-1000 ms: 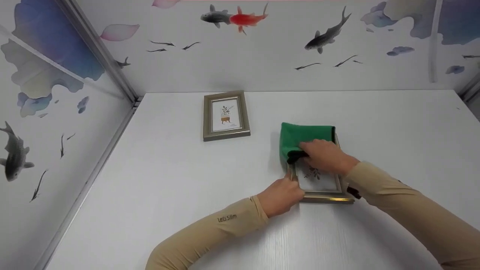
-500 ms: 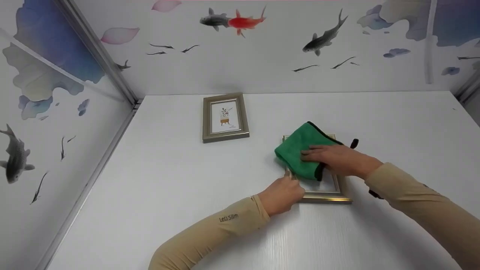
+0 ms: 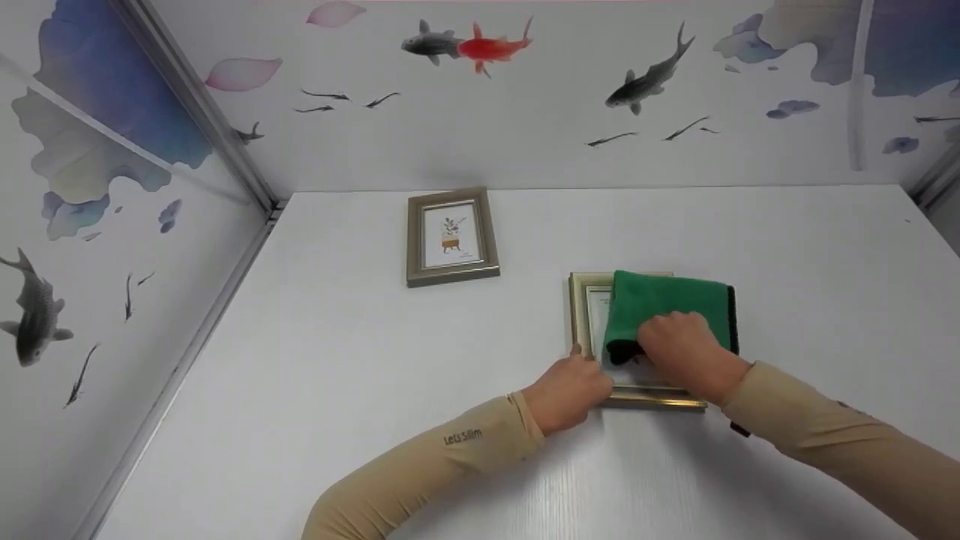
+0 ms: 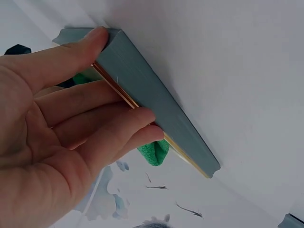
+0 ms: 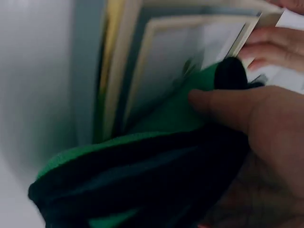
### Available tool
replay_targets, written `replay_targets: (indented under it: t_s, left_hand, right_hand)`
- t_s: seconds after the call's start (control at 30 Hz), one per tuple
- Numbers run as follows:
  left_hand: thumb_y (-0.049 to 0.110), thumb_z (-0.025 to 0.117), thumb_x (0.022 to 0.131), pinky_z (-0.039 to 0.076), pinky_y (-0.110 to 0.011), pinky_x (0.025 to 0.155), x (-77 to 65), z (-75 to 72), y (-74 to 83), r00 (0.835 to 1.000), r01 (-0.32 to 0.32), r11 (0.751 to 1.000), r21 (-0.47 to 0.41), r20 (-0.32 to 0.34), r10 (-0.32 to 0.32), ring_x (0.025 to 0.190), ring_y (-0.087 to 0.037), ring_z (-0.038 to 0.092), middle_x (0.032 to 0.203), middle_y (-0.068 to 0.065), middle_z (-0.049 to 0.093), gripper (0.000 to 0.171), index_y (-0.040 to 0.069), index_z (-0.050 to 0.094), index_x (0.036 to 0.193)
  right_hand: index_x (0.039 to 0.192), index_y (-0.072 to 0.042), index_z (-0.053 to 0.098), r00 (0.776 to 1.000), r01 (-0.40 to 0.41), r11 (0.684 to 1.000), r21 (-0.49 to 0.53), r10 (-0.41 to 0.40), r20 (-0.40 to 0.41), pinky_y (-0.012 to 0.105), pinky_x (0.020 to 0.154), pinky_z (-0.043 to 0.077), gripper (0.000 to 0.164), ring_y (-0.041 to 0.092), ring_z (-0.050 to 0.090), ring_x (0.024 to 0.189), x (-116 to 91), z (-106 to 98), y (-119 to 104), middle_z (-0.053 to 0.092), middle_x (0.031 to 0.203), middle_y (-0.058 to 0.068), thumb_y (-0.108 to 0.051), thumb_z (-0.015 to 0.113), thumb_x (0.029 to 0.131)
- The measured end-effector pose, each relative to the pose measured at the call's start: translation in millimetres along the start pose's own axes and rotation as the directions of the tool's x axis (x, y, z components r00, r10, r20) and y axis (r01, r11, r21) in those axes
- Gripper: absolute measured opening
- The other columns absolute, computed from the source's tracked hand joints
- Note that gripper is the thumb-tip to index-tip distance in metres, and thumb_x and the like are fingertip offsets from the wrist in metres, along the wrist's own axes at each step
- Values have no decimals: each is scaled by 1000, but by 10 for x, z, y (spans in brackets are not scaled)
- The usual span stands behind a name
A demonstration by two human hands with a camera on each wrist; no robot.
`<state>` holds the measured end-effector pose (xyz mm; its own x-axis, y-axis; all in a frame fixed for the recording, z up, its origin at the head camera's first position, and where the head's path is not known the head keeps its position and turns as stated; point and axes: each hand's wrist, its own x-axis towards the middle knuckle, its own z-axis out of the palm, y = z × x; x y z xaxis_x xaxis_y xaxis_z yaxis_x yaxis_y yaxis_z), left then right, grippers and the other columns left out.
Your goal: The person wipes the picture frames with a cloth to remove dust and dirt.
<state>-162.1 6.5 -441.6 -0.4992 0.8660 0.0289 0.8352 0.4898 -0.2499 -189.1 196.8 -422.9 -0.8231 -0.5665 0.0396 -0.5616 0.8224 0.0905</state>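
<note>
A gold-toned picture frame (image 3: 580,311) lies on the white surface, right of the middle in the head view. My left hand (image 3: 568,394) grips its lower left corner. In the left wrist view the thumb sits at the corner of the frame's grey side (image 4: 142,90), with fingertips along the front edge. My right hand (image 3: 690,356) holds a folded green cloth (image 3: 667,296) with black edging against the frame's right part. The cloth hides much of the picture. In the right wrist view the thumb presses on the cloth (image 5: 166,118).
A second picture frame (image 3: 416,240), with a potted-plant print, lies at the upper left near the back edge of the white surface (image 3: 337,337). Behind it rises a wall panel (image 3: 517,154) printed with fish. Another printed panel (image 3: 112,285) stands at the left.
The right hand and cloth have swept across the frame, from its upper left to its right side, uncovering the left border. The left hand stays on the corner.
</note>
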Motion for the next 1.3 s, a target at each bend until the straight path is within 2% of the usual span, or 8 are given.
replay_targets:
  t_s: [0.23, 0.43, 0.57, 0.67, 0.87, 1.07, 1.2, 1.3]
  left_hand:
    - [5, 69, 84, 50, -24, 72, -40, 27, -3, 1000, 5, 1000, -18, 11, -4, 72, -11, 60, 77, 2, 65, 11, 15, 71, 85]
    - [7, 68, 86, 45, -22, 59, -70, 80, 9, 1000, -1, 1000, -21, -22, 1, 67, -10, 57, 75, 2, 64, 10, 15, 70, 83]
    - [5, 68, 85, 45, -23, 58, -82, 79, 1, 1000, -1, 999, -47, -27, 0, 67, -11, 58, 74, 2, 64, 10, 15, 71, 82]
    - [5, 69, 84, 45, -22, 57, -86, 60, -11, 1000, 2, 998, -69, -10, -3, 65, -11, 56, 74, 1, 63, 9, 14, 70, 83]
    - [7, 68, 87, 48, -21, 67, -80, 59, -27, 1000, 10, 996, -92, -6, -11, 71, -11, 57, 77, 1, 64, 6, 12, 70, 85]
    - [5, 67, 84, 42, -32, 99, -52, 63, -69, 999, 30, 988, -150, -36, -36, 74, -15, 63, 74, -1, 64, 7, 10, 69, 80]
    - [4, 66, 83, 45, -29, 94, -24, 56, -97, 998, 46, 977, -206, -21, -51, 66, -11, 58, 67, 0, 62, 9, 9, 68, 76]
    - [9, 70, 83, 49, -21, 73, -2, 42, -143, 998, 54, 966, -254, -2, -56, 58, -7, 42, 59, 4, 54, 11, 9, 66, 72]
  right_hand:
    - [63, -10, 42, 995, -38, 973, 228, 59, -84, 34, 40, 38, 35, 16, 36, 48, 101, 52, -151, 35, 54, 0, -11, 68, 86]
    - [89, -6, 59, 999, 16, 872, 489, 11, -51, 31, 50, 38, 6, 12, 40, 56, 173, 97, -211, 45, 62, -4, -11, 60, 90]
    - [114, -2, 63, 997, 63, 814, 578, -74, -5, 35, 64, 46, 23, 13, 51, 69, 161, 87, -128, 61, 80, -1, -10, 57, 92]
    - [123, 0, 61, 989, 97, 806, 583, -143, 34, 41, 75, 50, 30, 16, 59, 83, 120, 54, -19, 67, 100, 6, -8, 57, 94]
    - [125, -2, 61, 982, 87, 897, 433, -151, 115, 47, 79, 51, 34, 26, 62, 99, -58, 3, 173, 64, 117, 13, -9, 61, 92]
    - [98, -4, 65, 999, 47, 984, 171, -48, 3, 43, 58, 51, 19, 29, 62, 79, -274, -26, 227, 66, 91, 10, -7, 73, 81]
    - [84, -2, 61, 994, 12, 999, 47, -7, -113, 44, 54, 51, 24, 34, 61, 71, -396, 32, 71, 65, 83, 14, -15, 79, 77]
    - [79, -1, 57, 987, 1, 1000, 16, 2, -161, 42, 47, 49, 31, 32, 57, 61, -463, 80, -66, 62, 80, 16, -19, 82, 75]
